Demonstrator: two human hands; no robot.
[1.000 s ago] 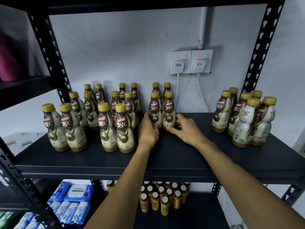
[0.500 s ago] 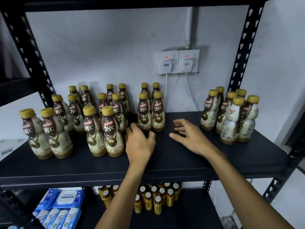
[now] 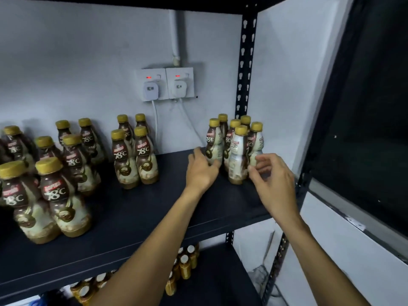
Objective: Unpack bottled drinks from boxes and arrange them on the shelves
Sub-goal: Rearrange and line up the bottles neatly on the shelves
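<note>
1. Straightening bottles, head view: your left hand (image 3: 202, 171) curls round the left side of the bottle cluster (image 3: 239, 151) at the right end of the shelf (image 3: 136, 206).
2. Your right hand (image 3: 273, 182) sits curled at the cluster's right side; cannot tell if it grips.
3. Next, likely: press both sides and slide the cluster toward the rows.

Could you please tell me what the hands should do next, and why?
Probably close the left hand and right hand round the right-end bottle cluster: both flank it, and its labels face mixed ways, unlike the neat pairs.
</note>
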